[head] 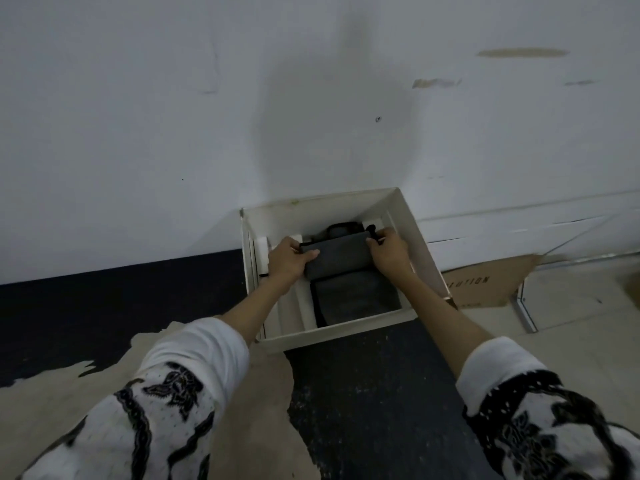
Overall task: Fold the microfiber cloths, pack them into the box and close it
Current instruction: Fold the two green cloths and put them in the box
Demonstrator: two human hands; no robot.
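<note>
An open white box (420, 237) stands on the floor against the wall. Both my hands reach inside it. My left hand (289, 259) grips the left end of a folded dark grey microfiber cloth (337, 256), and my right hand (388, 251) grips its right end. The cloth is held level in the far half of the box. A second folded grey cloth (356, 299) lies flat in the near half, below the first. Something black (341, 228) shows behind the held cloth, mostly hidden.
A white wall (242, 116) rises right behind the box. Flattened brown cardboard (485, 284) lies on the floor to the right. A dark mat (374, 393) runs from the box towards me, and a white insert (261, 251) lines the box's left side.
</note>
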